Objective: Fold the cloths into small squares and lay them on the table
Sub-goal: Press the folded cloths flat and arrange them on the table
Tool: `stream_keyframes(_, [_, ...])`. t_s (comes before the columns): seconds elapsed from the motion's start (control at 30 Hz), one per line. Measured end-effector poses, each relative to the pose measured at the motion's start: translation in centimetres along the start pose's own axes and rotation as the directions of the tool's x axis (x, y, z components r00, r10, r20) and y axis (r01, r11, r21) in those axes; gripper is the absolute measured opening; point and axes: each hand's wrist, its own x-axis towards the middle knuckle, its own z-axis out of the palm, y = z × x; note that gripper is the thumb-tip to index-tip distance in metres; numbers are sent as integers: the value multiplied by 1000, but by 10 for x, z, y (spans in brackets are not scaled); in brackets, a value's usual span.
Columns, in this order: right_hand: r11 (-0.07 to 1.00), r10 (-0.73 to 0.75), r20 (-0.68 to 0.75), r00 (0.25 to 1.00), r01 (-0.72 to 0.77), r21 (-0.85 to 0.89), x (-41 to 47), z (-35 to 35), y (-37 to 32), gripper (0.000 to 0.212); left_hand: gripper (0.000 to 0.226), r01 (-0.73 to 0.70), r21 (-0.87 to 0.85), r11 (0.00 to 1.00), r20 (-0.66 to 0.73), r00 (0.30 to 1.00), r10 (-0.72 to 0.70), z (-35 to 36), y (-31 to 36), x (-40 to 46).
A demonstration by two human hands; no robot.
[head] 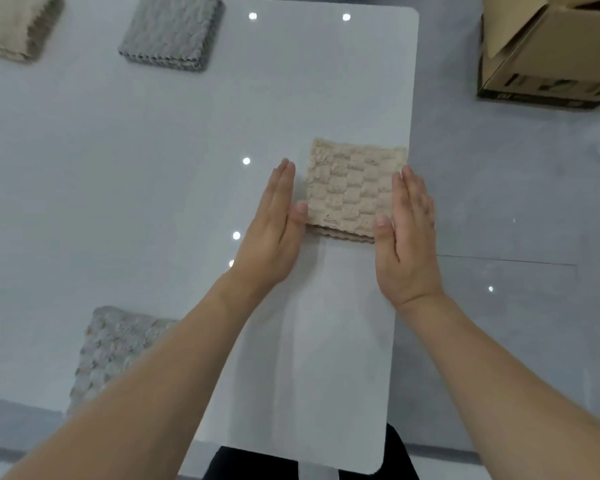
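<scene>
A beige cloth, folded into a small square, lies on the white table near its right edge. My left hand stands on its edge with straight fingers against the cloth's left side. At the cloth's right side, my right hand has straight fingers too, its thumb on the near corner. A grey folded cloth lies at the back. Another beige folded cloth lies at the far left corner. A light grey folded cloth sits at the near left, partly hidden by my left forearm.
The table's right edge runs just past the beige cloth, with grey floor beyond. An open cardboard box stands on the floor at the back right. The table's near edge lies close to my body.
</scene>
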Motion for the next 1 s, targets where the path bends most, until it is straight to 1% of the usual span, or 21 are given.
stream_keyframes(0.03, [1000, -14, 11, 1000, 14, 24, 7, 0, 5, 57, 52, -4, -52, 999, 0, 1000, 4, 2, 5, 7])
stream_keyframes(0.1, [995, -52, 17, 998, 51, 83, 21, 0, 12, 57, 51, -25, -103, 994, -6, 1000, 24, 9, 12, 23])
stream_keyframes(0.2, [979, -97, 54, 994, 85, 184, 44, 5, 14, 55, 51, -47, -89, 995, -26, 999, 45, 20, 13, 42])
stream_keyframes(0.27, [980, -128, 95, 987, 112, 164, 55, 10, 19, 55, 51, -33, -24, 999, -12, 999, 33, 30, 9, 48])
stream_keyframes(0.33, [989, -141, 148, 979, 132, 71, 60, 14, 29, 56, 52, -34, 139, 990, -5, 999, 35, 38, 1, 49])
stream_keyframes(0.4, [988, -136, 206, 969, 148, -48, 60, 13, 41, 57, 53, -30, 325, 945, -14, 999, 36, 43, -5, 52])
stream_keyframes(0.5, [974, -141, 257, 956, 180, -136, 58, 6, 56, 58, 55, -12, 489, 872, -24, 999, 27, 46, -9, 53])
stream_keyframes(0.6, [969, -160, 289, 944, 207, -138, 59, 3, 64, 59, 55, 17, 528, 849, -28, 1000, -3, 44, -14, 54])
stream_keyframes(0.7, [957, -220, 288, 932, 263, -119, 71, -4, 73, 60, 54, 114, 534, 837, -113, 992, -63, 38, -19, 49])
stream_keyframes(0.77, [953, -270, 278, 922, 298, -62, 91, -11, 75, 59, 52, 222, 500, 837, -220, 967, -125, 33, -24, 39])
stream_keyframes(0.8, [944, -316, 279, 907, 331, -7, 104, -14, 72, 57, 52, 297, 459, 837, -295, 940, -172, 34, -25, 34])
stream_keyframes(0.83, [923, -382, 296, 875, 379, 71, 119, -17, 67, 55, 51, 385, 377, 842, -382, 893, -238, 37, -25, 28])
stream_keyframes(0.87, [889, -458, 334, 823, 428, 164, 133, -18, 61, 54, 51, 479, 247, 842, -480, 816, -323, 42, -19, 23])
stream_keyframes(0.9, [847, -531, 385, 755, 464, 260, 146, -17, 54, 52, 51, 556, 71, 828, -577, 700, -421, 51, -8, 21])
stream_keyframes(0.93, [808, -588, 439, 679, 480, 341, 158, -16, 47, 52, 50, 593, -129, 795, -646, 558, -520, 61, 7, 21])
stream_keyframes(0.97, [780, -626, 497, 601, 478, 403, 168, -14, 41, 52, 50, 581, -322, 747, -671, 416, -613, 71, 23, 24])
stream_keyframes(1.0, [760, -650, 551, 524, 467, 452, 176, -11, 37, 53, 50, 527, -482, 700, -665, 301, -684, 82, 40, 28])
